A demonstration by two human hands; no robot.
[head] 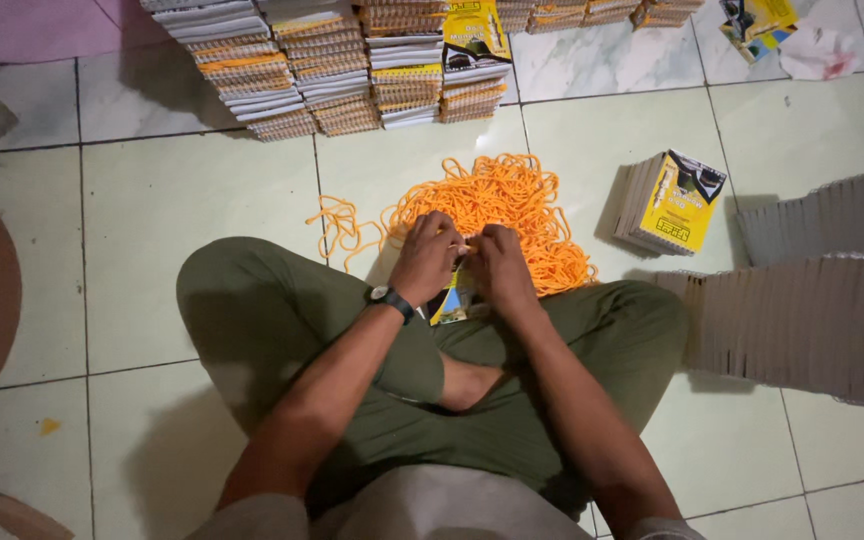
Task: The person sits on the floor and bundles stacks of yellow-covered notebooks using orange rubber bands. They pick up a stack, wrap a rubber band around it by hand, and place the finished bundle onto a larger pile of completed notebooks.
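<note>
Yellow booklet [449, 303] upright btwn both hands [464, 262], orange cords [497, 205] behind

My hands [462, 262] meet over a booklet [452, 300] in my lap; the cord pile [497, 205] lies just beyond, booklet stacks [332, 70] behind it, more booklets [674, 203] to my right.

Tiled floor [172, 200], orange cord heap [512, 200], stacked booklets [332, 70], small booklet pile [667, 205]
</note>
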